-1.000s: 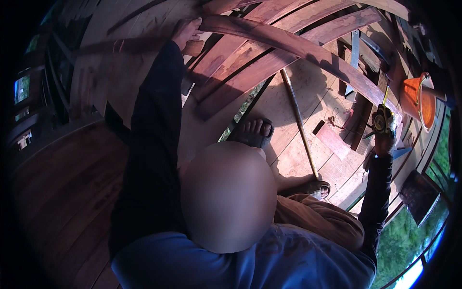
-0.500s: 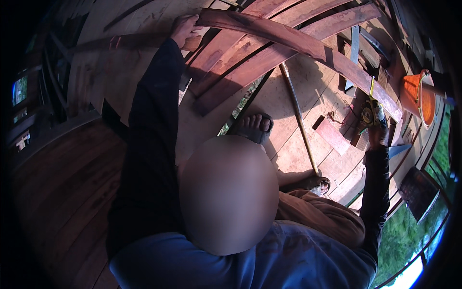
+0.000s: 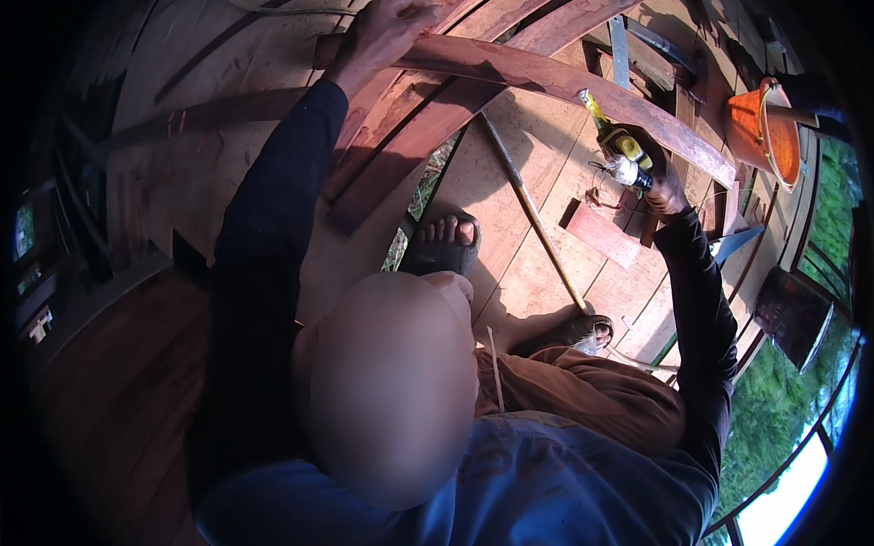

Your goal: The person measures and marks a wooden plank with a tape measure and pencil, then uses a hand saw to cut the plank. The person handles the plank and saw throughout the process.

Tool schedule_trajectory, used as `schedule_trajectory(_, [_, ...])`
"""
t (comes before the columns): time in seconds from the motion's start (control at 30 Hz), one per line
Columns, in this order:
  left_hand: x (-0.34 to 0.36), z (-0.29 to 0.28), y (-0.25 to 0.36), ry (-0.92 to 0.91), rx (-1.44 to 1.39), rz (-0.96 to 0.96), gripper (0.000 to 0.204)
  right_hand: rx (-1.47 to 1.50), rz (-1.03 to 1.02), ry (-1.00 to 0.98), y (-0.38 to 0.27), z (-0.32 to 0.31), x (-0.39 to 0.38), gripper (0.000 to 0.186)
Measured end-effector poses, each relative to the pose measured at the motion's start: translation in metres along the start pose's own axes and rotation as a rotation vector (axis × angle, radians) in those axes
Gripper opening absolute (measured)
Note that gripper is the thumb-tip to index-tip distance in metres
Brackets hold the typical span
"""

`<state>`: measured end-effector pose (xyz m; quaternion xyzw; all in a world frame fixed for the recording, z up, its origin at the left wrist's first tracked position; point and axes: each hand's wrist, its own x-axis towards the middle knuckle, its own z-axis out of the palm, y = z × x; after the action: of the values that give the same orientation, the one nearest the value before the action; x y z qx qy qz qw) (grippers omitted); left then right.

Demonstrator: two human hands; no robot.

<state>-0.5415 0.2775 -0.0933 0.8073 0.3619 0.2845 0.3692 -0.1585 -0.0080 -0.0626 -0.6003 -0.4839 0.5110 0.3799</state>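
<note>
A long reddish plank [image 3: 555, 80] lies across several other boards [image 3: 428, 114] that run beneath it. Over the plank's left end, at the top of the view, is my left hand [image 3: 387, 35]; its fingers are partly cut off and smeared by motion, so their grip is unclear. My right hand [image 3: 669, 189] is closed around a yellow tape measure [image 3: 628, 147], just on the near side of the plank. A short yellow length of tape sticks out of its case toward the plank. Something pale and dark-ended also shows at the tape measure's side, too blurred to name.
An orange bucket [image 3: 760, 136] stands at the far right. A thin rod [image 3: 533, 209] slants across the plank floor between my sandalled feet. A short board [image 3: 604, 234] lies near the right foot, and blue-grey metal pieces [image 3: 619, 50] lie beyond. Greenery shows past the floor edge.
My right hand has drawn the tape measure leftward and off the plank's right end, with less tape showing. My left hand has moved up and right over the plank's left end. The view has shifted.
</note>
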Motion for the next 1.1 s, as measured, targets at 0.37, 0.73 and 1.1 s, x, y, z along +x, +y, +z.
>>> schedule_trajectory(0.37, [-0.034, 0.113, 0.105, -0.451, -0.283, -0.201, 0.021, -0.297, -0.171, -0.208, -0.043, 0.047, 0.011, 0.064])
schedule_trajectory(0.73, [-0.043, -0.099, -0.060, 0.226, -0.120, -0.478, 0.031, -0.862, -0.157, -0.079, -0.014, -0.039, -0.011, 0.052])
schedule_trajectory(1.1, [-0.076, -0.096, -0.138, 0.346, -0.111, -0.648, 0.035, -0.964, -0.271, -0.005, 0.001, -0.101, 0.005, 0.063])
